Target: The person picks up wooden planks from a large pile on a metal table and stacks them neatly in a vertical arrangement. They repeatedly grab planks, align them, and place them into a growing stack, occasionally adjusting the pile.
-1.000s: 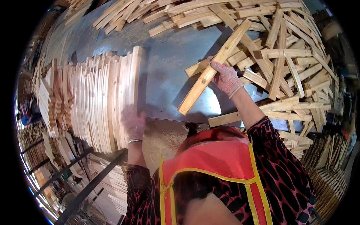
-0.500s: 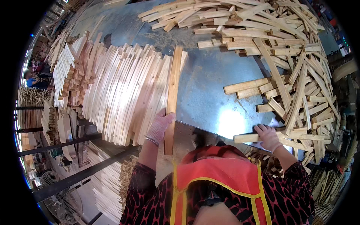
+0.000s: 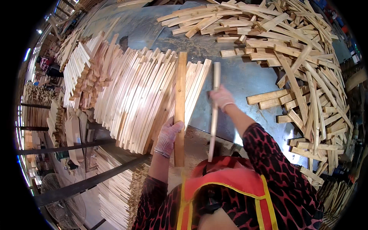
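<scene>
My left hand [image 3: 168,137], in a thin pale glove, is closed round the lower part of a broad wooden slat [image 3: 179,96]. The slat stands lengthwise away from me, above the right side of a row of wooden strips [image 3: 134,96] laid side by side. Farther right, my gloved right hand [image 3: 222,97] grips a narrow wooden strip [image 3: 214,122] near its middle, its edge turned up. That strip is apart from the row, over the metal table [image 3: 199,80]. My right fingertips are partly hidden behind it.
A loose heap of wooden pieces [image 3: 303,92] covers the table's right and far side. Left of the row lies another stack of strips [image 3: 82,71]. Dark metal bars [image 3: 92,174], more stacked strips [image 3: 115,191] and a fan [image 3: 63,191] are at the lower left.
My right hand has come from the heap at the right to the middle, bringing a wooden strip with it. My left hand still holds the slat; the whole view has shifted slightly.
</scene>
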`<state>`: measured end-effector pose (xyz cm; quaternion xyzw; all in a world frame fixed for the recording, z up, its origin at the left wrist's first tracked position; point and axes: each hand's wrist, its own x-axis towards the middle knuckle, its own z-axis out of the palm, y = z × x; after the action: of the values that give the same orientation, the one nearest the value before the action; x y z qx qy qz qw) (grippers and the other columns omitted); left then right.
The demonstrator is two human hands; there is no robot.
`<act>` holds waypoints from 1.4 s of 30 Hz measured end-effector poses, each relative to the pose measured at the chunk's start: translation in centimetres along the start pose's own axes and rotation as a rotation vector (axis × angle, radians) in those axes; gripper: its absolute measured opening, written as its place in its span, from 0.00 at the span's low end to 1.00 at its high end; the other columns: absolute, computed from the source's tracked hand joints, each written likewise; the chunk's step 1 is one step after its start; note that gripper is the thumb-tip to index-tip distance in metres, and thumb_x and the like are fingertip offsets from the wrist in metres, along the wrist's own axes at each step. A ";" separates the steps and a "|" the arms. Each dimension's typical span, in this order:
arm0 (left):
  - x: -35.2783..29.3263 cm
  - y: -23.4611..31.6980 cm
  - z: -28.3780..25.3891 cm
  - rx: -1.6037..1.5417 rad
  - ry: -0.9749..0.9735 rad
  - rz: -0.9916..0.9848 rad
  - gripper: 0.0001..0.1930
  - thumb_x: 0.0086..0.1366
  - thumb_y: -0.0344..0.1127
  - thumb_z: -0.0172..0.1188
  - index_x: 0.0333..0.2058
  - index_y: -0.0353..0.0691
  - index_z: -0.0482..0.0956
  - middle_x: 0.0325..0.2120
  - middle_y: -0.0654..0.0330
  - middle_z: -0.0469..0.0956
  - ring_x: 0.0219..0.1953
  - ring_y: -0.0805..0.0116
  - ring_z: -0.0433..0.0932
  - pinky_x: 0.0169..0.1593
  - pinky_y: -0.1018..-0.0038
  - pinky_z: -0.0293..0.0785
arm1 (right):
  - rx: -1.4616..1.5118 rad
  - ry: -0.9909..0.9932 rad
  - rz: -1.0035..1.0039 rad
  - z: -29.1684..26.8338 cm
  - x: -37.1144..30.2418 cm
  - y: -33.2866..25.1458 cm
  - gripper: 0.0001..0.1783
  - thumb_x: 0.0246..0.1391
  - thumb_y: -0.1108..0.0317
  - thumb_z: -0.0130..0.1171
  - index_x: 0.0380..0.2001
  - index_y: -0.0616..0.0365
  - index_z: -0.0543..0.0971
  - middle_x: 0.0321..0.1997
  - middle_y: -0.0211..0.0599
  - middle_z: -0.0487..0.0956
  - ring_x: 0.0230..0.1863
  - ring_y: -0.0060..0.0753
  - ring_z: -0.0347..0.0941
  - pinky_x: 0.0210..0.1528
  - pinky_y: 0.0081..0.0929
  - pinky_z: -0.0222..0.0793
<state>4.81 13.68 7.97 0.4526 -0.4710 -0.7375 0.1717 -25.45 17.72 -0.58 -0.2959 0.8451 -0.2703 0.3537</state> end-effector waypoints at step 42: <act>4.1 -3.3 22.1 0.206 -0.082 -0.013 0.25 0.61 0.32 0.67 0.58 0.37 0.81 0.30 0.71 0.75 0.30 0.78 0.74 0.37 0.76 0.75 | -0.473 0.605 0.364 -37.5 -6.2 26.2 0.43 0.50 0.48 0.72 0.67 0.53 0.72 0.59 0.56 0.80 0.60 0.57 0.78 0.63 0.47 0.74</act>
<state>-15.14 24.47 6.35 0.4403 -0.5481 -0.7041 0.1001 -58.40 49.03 7.33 -0.1219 0.9881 -0.0768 0.0540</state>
